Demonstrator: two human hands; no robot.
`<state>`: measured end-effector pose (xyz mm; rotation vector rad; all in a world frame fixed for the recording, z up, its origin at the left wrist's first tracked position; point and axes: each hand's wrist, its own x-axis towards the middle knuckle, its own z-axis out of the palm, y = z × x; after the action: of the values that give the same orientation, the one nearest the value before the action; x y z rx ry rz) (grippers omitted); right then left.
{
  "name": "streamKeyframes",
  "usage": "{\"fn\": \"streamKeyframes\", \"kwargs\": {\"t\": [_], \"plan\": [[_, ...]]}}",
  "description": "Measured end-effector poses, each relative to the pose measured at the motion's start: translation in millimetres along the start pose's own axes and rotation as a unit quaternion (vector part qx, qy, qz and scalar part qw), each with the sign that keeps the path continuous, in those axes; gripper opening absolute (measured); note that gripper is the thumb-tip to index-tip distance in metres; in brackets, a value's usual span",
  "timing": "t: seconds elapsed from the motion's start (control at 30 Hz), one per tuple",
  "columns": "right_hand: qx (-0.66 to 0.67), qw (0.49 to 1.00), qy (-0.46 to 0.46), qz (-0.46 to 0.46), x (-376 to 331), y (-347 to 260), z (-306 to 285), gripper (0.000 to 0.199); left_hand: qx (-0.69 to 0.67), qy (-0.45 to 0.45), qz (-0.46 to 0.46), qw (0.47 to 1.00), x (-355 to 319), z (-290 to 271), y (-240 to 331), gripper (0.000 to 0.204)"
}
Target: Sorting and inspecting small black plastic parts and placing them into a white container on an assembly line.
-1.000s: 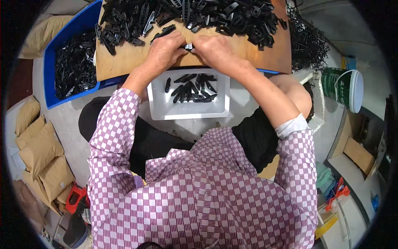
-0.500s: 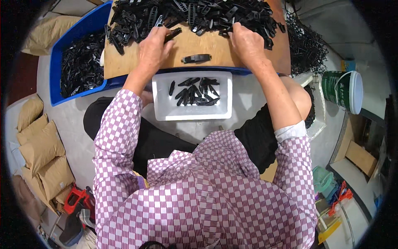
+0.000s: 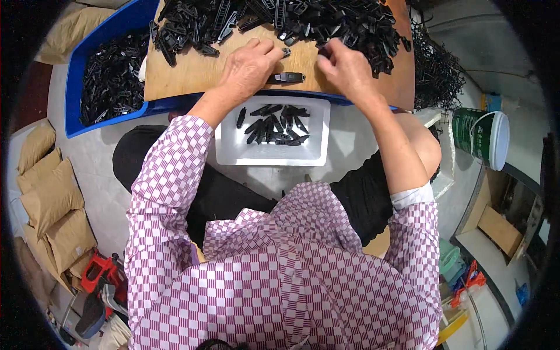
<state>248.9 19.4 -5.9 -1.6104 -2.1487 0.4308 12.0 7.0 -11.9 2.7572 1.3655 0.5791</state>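
"As we look past the white bin (image 3: 315, 131), what do our hands hold?"

"Beyond the bin, our left hand (image 3: 251, 65) has its grip pinched on a small black-and-silver piece (image 3: 286, 52). Beyond the bin's right end, our right hand (image 3: 350, 69) curls its fingers; we cannot tell whether that grip holds anything."

"And our black clip (image 3: 286, 77)?"

"On the tabletop (image 3: 186, 76), just beyond the bin."

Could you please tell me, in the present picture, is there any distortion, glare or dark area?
In the head view, the fisheye lens curves the front edge of the wooden tabletop, and the picture's corners fall to black; also in the head view, small bright glints sit on the heaped black plastic parts, whose dark shapes partly merge.
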Motion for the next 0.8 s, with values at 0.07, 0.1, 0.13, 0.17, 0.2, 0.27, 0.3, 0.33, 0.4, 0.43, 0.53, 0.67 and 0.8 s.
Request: {"fn": "streamKeyframes", "kwargs": {"t": [0.07, 0.1, 0.13, 0.17, 0.2, 0.27, 0.3, 0.33, 0.4, 0.43, 0.53, 0.67, 0.8], "plan": [[-0.038, 0.999, -0.01, 0.0, 0.6, -4.9, 1.3, 0.024, -0.003, 0.0, 0.001, 1.0, -1.2, -0.6, 1.2, 0.012], [-0.077, 0.997, -0.018, 0.0, 0.9, -6.8, 0.5, 0.024, -0.006, 0.0, 0.003, 1.0, -1.3, -0.8, 2.1, 0.011], [-0.116, 0.993, -0.026, 0.0, 0.9, -7.5, -0.4, 0.024, -0.009, 0.001, 0.005, 1.0, -1.5, -0.5, 2.8, 0.01], [-0.116, 0.993, -0.026, 0.0, 2.3, -5.0, -1.3, 0.024, -0.01, 0.001, 0.005, 1.0, -1.9, 0.2, 3.3, 0.01], [-0.124, 0.992, -0.017, -0.001, 5.9, 1.0, -2.3, 0.023, -0.013, 0.0, 0.007, 1.0, -2.3, 0.6, 3.8, 0.01], [-0.142, 0.99, 0.004, -0.004, 13.5, 13.0, -7.3, 0.021, -0.02, 0.0, 0.012, 1.0, -1.7, 0.7, 3.8, 0.011], [-0.143, 0.99, 0.004, -0.005, 15.0, 16.8, -9.7, 0.021, -0.021, 0.001, 0.011, 1.0, -2.0, 0.0, 3.9, 0.011], [-0.109, 0.994, 0.014, -0.027, 16.2, 20.7, -12.3, 0.018, -0.028, -0.001, 0.012, 1.0, -2.9, -1.0, 3.8, 0.012], [-0.039, 0.996, 0.032, -0.072, 17.9, 23.6, -16.8, 0.016, -0.042, -0.006, 0.012, 0.999, -5.5, -3.2, 3.3, 0.014], [-0.04, 0.996, 0.03, -0.074, 16.9, 23.4, -20.0, 0.016, -0.043, -0.005, 0.01, 0.999, -6.7, -4.1, 2.9, 0.014], [-0.119, 0.973, -0.026, -0.198, 11.6, 8.7, -38.5, 0.019, -0.045, 0.004, -0.031, 0.999, -10.5, -7.5, 0.5, 0.016], [-0.193, 0.947, -0.04, -0.254, 13.2, 13.5, -30.6, 0.022, -0.074, 0.01, -0.07, 0.995, -11.7, -9.9, -3.0, 0.018], [-0.218, 0.937, -0.031, -0.271, 22.8, 21.0, -25.4, 0.021, -0.043, -0.032, -0.081, 0.995, -9.8, -7.9, -3.3, 0.019]]}}
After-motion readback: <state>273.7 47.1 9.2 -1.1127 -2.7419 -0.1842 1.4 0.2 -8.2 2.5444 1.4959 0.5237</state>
